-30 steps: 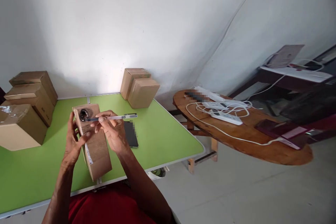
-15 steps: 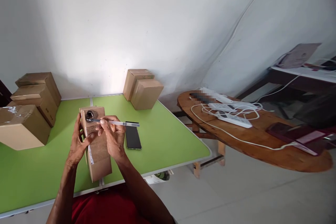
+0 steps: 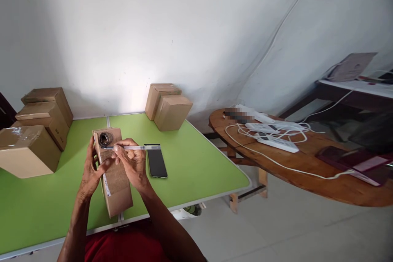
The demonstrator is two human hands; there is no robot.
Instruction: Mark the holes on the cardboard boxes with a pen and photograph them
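A narrow cardboard box (image 3: 118,184) leans up from the green table in front of me. Near its top end is a dark, rough-edged ring (image 3: 105,138); whether this is a hole or a mark I cannot tell. My left hand (image 3: 93,172) grips the box along its left side, with the thumb lying over the upper face. Between the thumb and fingers of my right hand (image 3: 132,161) is a slim, clear-barrelled pen (image 3: 152,147). Its tip points left and rests at or close to the box, just below the ring. A black phone (image 3: 157,163) lies right of my right hand.
Several cardboard boxes (image 3: 39,147) stand at the left of the green table (image 3: 199,168). Two more boxes (image 3: 173,112) stand at the back by the wall. To the right, a wooden table (image 3: 260,161) carries white power strips (image 3: 278,141) and tangled cables.
The pen tip has shifted from the ring's lower edge to slightly beneath it. My left hand keeps its hold on the box. The whole view has shifted slightly.
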